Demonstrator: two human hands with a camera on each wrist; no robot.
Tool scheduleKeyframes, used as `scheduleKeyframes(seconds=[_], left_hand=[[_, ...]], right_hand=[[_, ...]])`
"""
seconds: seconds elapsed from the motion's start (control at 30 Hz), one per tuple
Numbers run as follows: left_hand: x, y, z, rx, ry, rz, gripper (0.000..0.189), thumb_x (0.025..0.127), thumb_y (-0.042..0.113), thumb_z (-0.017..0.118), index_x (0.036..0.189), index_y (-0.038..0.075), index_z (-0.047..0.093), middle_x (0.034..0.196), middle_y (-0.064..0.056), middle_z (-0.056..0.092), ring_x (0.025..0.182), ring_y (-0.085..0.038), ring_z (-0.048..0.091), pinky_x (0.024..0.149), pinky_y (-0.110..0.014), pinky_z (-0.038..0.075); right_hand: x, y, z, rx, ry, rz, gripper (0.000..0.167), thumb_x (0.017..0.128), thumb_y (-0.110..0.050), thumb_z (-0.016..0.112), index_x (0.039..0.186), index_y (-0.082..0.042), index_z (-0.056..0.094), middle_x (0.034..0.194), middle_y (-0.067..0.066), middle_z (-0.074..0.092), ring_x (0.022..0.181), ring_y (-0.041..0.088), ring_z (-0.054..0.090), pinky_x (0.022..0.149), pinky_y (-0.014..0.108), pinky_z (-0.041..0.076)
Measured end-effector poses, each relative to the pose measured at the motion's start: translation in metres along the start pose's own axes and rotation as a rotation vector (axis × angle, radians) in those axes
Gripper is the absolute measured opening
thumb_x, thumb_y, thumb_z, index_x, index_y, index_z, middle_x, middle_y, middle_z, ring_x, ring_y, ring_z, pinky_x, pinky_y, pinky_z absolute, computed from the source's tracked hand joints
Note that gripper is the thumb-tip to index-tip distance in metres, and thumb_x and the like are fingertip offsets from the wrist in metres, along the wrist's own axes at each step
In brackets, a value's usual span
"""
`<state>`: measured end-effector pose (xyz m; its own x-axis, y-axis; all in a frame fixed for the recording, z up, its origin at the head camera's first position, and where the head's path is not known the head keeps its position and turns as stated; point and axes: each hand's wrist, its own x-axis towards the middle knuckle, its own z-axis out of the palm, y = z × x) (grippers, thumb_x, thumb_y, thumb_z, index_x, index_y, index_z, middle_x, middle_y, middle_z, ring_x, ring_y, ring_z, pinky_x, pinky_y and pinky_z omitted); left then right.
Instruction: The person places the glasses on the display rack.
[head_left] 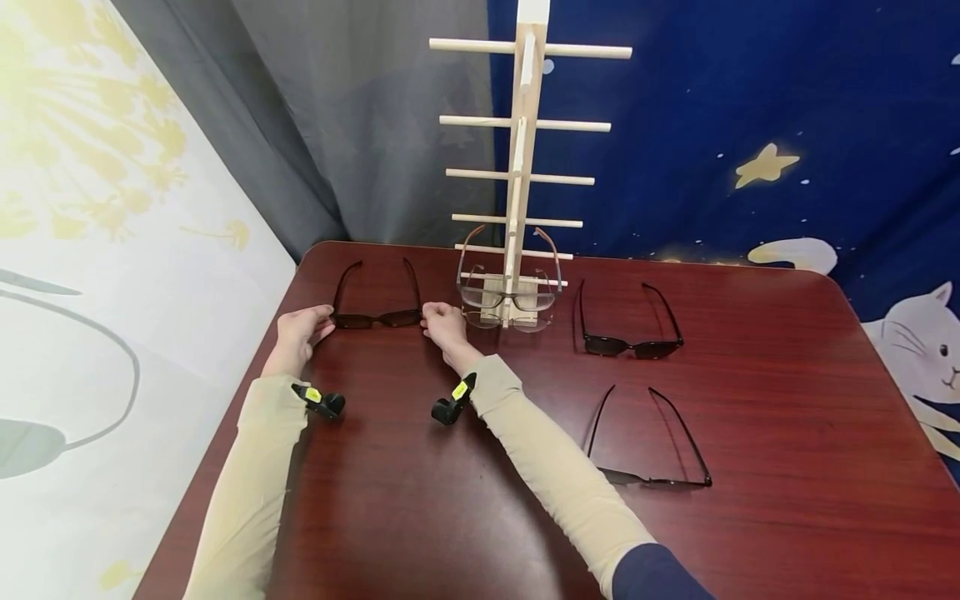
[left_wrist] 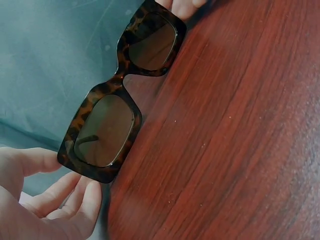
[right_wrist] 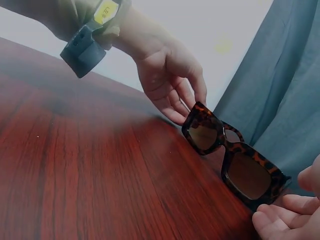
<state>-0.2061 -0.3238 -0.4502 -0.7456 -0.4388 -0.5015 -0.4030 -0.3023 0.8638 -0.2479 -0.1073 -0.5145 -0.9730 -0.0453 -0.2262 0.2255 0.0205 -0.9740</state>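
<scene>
Cream long sleeves (head_left: 251, 475), R one w/ navy cloth (head_left: 660, 575) higher up, reach over the glossy red-brown wood-grain table (head_left: 420, 533). Square thick-rimmed brown tortoiseshell sunglasses (head_left: 397, 317) sit at the table's far L, btwn both hands, temples spread & pointing away; can't tell if they rest on the wood or are just off it. L hand (head_left: 297, 333) pinches the L end of the frame; R hand (head_left: 447, 327) has thumb & fingers clamped at the R end, near the hinge. Just R of that: pale wooden peg stand (head_left: 531, 104) w/ clear-lens glasses (head_left: 474, 297) low on it. Two black-framed sunglasses lie farther R, one farther back (head_left: 607, 345), one nearer (head_left: 621, 477).

Step in hand, prob.: two-handed grip or adjustment of the tortoiseshell pair. Next move, imo, calls for equal hold both ends, frame level, temples open, R hand clear of the stand.
</scene>
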Motion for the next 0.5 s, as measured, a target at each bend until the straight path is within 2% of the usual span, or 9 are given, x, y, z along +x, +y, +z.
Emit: scheduleKeyframes(seconds=[0.07, 0.13, 0.23, 0.3, 0.37, 0.5], left_hand=[[0.000, 0.000, 0.000, 0.001, -0.001, 0.000, 0.019, 0.084, 0.000, 0.063, 0.067, 0.008, 0.061, 0.058, 0.001, 0.061, 0.055, -0.007, 0.061, 0.063, -0.019, 0.055], [-0.001, 0.001, 0.001, -0.012, -0.006, 0.000, 0.023, 0.084, -0.001, 0.063, 0.063, 0.009, 0.062, 0.058, 0.001, 0.061, 0.055, -0.007, 0.061, 0.062, -0.019, 0.055], [-0.002, 0.001, 0.000, -0.026, -0.022, -0.001, 0.028, 0.084, -0.002, 0.062, 0.059, 0.011, 0.065, 0.058, 0.001, 0.062, 0.055, -0.007, 0.061, 0.061, -0.018, 0.055], [-0.003, 0.002, -0.001, -0.032, -0.034, -0.002, 0.031, 0.085, -0.002, 0.061, 0.057, 0.012, 0.066, 0.058, 0.002, 0.063, 0.055, -0.007, 0.061, 0.062, -0.018, 0.055], [-0.005, 0.003, -0.004, -0.028, -0.045, -0.005, 0.032, 0.085, -0.001, 0.061, 0.057, 0.013, 0.067, 0.058, 0.003, 0.064, 0.056, -0.006, 0.061, 0.062, -0.018, 0.055], [-0.008, 0.004, -0.013, -0.033, -0.077, -0.021, 0.033, 0.087, 0.000, 0.059, 0.059, 0.014, 0.068, 0.060, 0.004, 0.065, 0.056, -0.006, 0.060, 0.061, -0.018, 0.055]], right_hand=[[0.013, 0.014, 0.002, 0.022, -0.013, 0.011, 0.018, 0.095, -0.018, 0.056, 0.104, -0.009, 0.069, 0.096, 0.004, 0.066, 0.077, 0.014, 0.066, 0.064, 0.024, 0.055], [0.017, 0.018, 0.002, 0.036, -0.008, 0.011, 0.018, 0.094, -0.016, 0.056, 0.102, -0.007, 0.070, 0.094, 0.004, 0.067, 0.074, 0.014, 0.066, 0.062, 0.023, 0.055], [-0.018, -0.022, -0.002, 0.003, 0.021, 0.092, 0.022, 0.095, -0.012, 0.054, 0.109, 0.000, 0.067, 0.103, 0.012, 0.066, 0.085, 0.023, 0.067, 0.071, 0.027, 0.056], [-0.035, -0.038, -0.004, -0.002, 0.040, 0.092, 0.024, 0.096, -0.009, 0.052, 0.111, 0.004, 0.065, 0.106, 0.016, 0.065, 0.089, 0.028, 0.066, 0.074, 0.028, 0.056], [-0.041, -0.044, -0.004, 0.001, 0.034, 0.104, 0.025, 0.097, -0.010, 0.052, 0.114, 0.005, 0.063, 0.110, 0.019, 0.063, 0.096, 0.033, 0.064, 0.079, 0.032, 0.055], [-0.044, -0.042, -0.002, 0.009, 0.024, 0.093, 0.025, 0.096, -0.008, 0.053, 0.113, 0.005, 0.064, 0.109, 0.019, 0.063, 0.098, 0.035, 0.063, 0.083, 0.034, 0.054]])
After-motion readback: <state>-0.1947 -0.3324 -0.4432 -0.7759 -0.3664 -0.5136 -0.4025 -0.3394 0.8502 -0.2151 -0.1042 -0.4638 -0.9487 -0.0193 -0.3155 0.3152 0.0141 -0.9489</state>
